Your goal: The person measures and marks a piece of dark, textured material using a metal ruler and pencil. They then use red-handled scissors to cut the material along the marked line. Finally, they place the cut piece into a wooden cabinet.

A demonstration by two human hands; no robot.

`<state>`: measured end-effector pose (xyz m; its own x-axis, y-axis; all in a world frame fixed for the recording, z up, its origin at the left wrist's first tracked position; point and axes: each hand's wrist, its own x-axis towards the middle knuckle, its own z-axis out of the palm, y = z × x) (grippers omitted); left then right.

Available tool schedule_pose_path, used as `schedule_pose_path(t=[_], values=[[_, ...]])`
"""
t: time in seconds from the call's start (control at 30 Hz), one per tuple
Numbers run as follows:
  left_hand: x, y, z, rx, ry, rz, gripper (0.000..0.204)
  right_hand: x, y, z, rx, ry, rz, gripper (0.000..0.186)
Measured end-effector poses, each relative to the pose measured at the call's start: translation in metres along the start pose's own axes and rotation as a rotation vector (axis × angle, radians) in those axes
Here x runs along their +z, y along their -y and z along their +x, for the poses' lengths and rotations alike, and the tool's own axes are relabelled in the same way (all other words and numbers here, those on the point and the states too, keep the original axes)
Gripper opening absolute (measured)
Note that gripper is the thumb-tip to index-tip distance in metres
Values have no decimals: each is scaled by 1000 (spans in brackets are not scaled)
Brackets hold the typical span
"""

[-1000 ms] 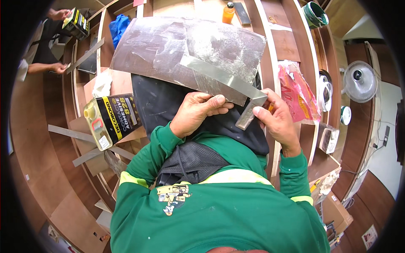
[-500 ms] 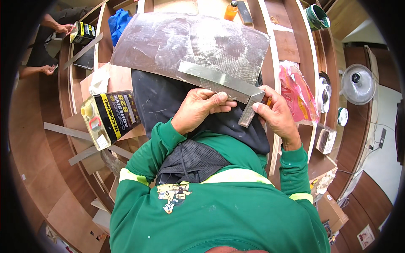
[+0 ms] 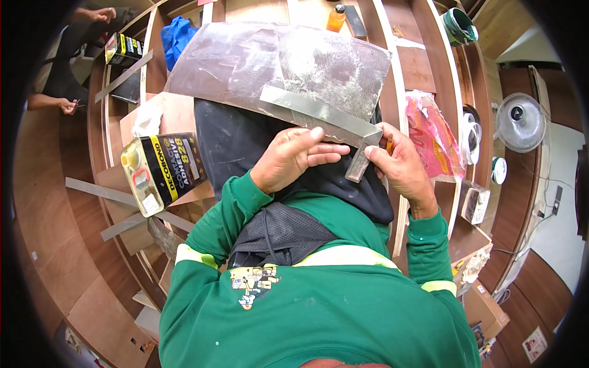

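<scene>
A dark brown sheet (image 3: 245, 67), its surface streaked with whitish ridges, lies across my lap over dark trousers. On its near edge sits a metal try square (image 3: 319, 113), its blade flat along the sheet and its short stock pointing back toward me. My right hand (image 3: 405, 168) is closed on the square at the corner and stock, thumb on top. A slim orange pencil (image 3: 389, 145) shows between the fingers of that hand. Just below the sheet's near edge, my left hand (image 3: 288, 156) has thumb and fingers apart, with nothing visible in it.
A rectangular adhesive can (image 3: 162, 172) stands at my left, near metal strips (image 3: 101, 188). An orange bottle (image 3: 335, 18) is beyond the sheet. Pink plastic bag (image 3: 432, 135) and fan (image 3: 520, 122) are at right. Another person's hand (image 3: 67, 106) shows at far left.
My left hand has let go of the sheet's near edge, its fingers spreading. The right hand stays on the try square. The other person's hands at far left have shifted.
</scene>
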<state>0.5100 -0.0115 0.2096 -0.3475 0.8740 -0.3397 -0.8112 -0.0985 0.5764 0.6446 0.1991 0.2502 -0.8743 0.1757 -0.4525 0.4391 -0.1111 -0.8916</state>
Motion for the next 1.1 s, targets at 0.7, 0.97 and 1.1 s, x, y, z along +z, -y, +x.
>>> schedule_pose_path(t=[0.7, 0.97, 1.1], values=[[10, -1, 13, -6, -184, 121, 45, 7, 13, -1, 35, -31, 25, 24], [13, -1, 14, -6, -210, 108, 43, -3, 10, -11, -15, -148, -95, 23], [11, 0, 15, -14, -195, 100, 43, -17, 19, -31, -253, -441, -159, 32]])
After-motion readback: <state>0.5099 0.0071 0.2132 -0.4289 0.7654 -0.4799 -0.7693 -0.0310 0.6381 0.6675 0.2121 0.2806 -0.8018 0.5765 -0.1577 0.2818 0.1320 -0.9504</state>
